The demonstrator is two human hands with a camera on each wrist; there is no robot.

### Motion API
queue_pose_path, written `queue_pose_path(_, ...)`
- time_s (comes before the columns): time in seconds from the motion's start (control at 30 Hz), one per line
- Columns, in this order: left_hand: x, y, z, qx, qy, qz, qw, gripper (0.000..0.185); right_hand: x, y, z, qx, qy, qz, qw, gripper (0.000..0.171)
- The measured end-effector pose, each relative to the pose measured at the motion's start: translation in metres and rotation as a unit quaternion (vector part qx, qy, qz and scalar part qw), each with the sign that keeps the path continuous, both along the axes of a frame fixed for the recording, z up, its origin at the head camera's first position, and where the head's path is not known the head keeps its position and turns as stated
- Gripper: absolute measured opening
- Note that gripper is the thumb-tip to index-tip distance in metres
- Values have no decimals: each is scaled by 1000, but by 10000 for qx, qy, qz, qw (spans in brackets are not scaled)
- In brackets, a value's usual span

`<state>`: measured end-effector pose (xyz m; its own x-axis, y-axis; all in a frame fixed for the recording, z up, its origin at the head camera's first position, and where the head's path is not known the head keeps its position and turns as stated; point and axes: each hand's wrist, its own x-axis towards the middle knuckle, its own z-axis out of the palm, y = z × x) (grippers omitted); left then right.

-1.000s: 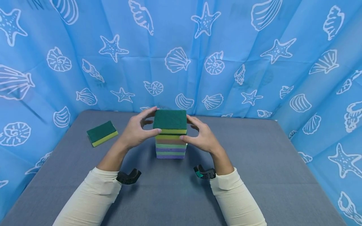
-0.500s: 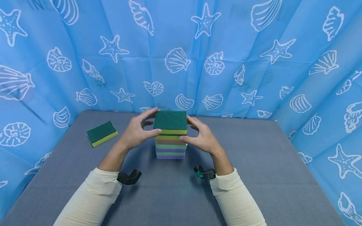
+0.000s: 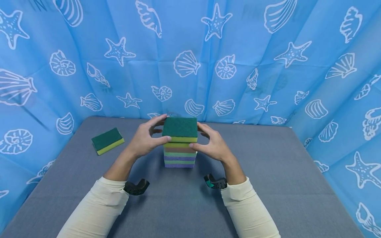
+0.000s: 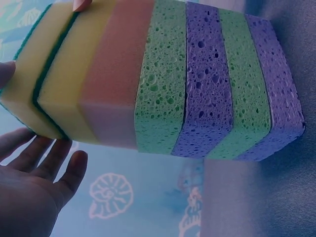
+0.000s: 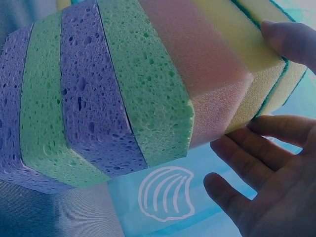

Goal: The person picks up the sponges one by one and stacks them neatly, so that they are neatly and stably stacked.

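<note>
Fingertips of both hands pinch the top sponge (image 3: 180, 129), a green-faced yellow one lying flat on the stack (image 3: 180, 154). The left hand (image 3: 144, 138) holds its 9 o'clock side, thumb on the near edge and fingers curled over the far corner; the right hand (image 3: 212, 143) holds the 3 o'clock side, thumb on the sponge just below. The stack stands upright at the middle of the grey table (image 3: 268, 185), with yellow, pink, green and purple layers showing in the wrist views. The top sponge sits square over the others, its long axis running 9 to 3 o'clock. Bare table lies open all round the stack. A spare sponge (image 3: 107, 140) lies flat at 9 o'clock, well apart, turned slightly. Blue curtain (image 3: 238, 49) closes the table's far and side edges.
</note>
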<state>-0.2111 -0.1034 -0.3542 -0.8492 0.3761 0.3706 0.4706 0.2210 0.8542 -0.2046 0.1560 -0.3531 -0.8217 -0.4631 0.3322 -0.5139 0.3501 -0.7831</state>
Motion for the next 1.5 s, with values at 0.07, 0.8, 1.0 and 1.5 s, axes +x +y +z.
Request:
queue_pose_path(0.07, 0, 0, 0, 10, -11, 3, 10000, 72, -6, 2, -9, -2, 42, -6, 10000, 73)
queue_pose_path(0.8, 1, -1, -1, -98, 58, 73, 9999, 72, -15, 1, -13, -673, 642, -154, 9955, 84)
queue_pose_path(1.0, 1, 0, -1, -126, 67, 81, 9999, 71, -14, -9, -5, -975, 669, -35, 9930, 75)
queue_pose_path(1.5, 2, -2, -2, -134, 193, 110, 9997, 71, 5, -19, 22, -808, 459, -50, 9957, 63)
